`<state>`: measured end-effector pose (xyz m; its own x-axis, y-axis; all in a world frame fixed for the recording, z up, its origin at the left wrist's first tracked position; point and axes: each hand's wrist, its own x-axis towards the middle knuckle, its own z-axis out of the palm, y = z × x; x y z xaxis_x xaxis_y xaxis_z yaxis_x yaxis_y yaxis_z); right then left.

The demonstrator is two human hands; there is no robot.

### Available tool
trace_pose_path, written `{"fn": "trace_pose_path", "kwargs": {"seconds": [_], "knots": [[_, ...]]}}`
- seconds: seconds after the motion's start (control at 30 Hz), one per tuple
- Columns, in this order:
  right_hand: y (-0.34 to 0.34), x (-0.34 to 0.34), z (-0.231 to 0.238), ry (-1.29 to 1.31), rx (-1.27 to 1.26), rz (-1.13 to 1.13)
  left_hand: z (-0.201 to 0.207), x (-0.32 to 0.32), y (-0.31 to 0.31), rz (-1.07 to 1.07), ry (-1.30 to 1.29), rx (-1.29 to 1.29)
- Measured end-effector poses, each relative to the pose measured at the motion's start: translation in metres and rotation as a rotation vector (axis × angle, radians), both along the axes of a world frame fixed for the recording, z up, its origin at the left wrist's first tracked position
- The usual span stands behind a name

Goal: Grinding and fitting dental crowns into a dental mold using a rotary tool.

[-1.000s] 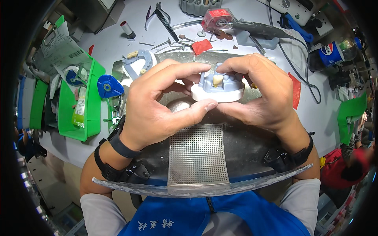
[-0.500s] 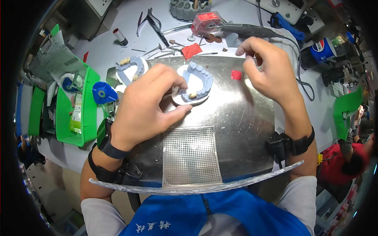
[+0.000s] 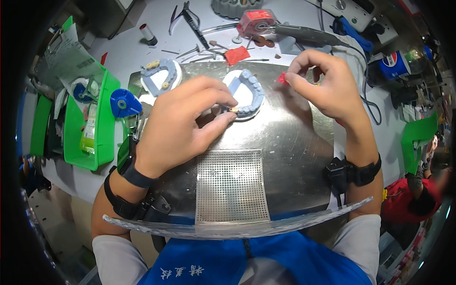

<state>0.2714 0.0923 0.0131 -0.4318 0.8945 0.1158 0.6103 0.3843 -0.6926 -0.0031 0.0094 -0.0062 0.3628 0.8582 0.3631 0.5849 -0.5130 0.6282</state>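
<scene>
Head view: one metal plate (image 3: pixel 299 147) is seen, with one tooth model (image 3: pixel 161 80) set by its far left corner and a second model (image 3: pixel 251 92) near the middle of its far edge, so two in all. The near left end of the second model, by a tan tooth, is pinched by the thumb and finger of the left hand (image 3: pixel 187 126). One bit of red paper (image 3: pixel 282 78) is pinched by the right hand (image 3: pixel 327 88), above the plate's far right part. One mesh (image 3: pixel 230 187) is set at the plate's near side. Past the plate's far edge, one drill (image 3: pixel 308 34) and one tube (image 3: pixel 148 34) are seen. Left of the plate, one green bin (image 3: pixel 105 126) is seen. Bare metal is shown between the second model and the mesh, and more along the plate's right edge.
</scene>
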Motion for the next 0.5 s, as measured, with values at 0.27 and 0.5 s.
{"fn": "trace_pose_path", "kwargs": {"seconds": [0.27, 0.5], "knots": [[-0.033, -0.037, -0.004, 0.416, -0.123, 0.258, 0.000, -0.002, 0.000, -0.101, -0.087, -0.062], [-0.036, -0.041, -0.015, 0.588, -0.225, 0.235, -0.007, -0.005, 0.003, -0.114, -0.390, -0.396]]}}
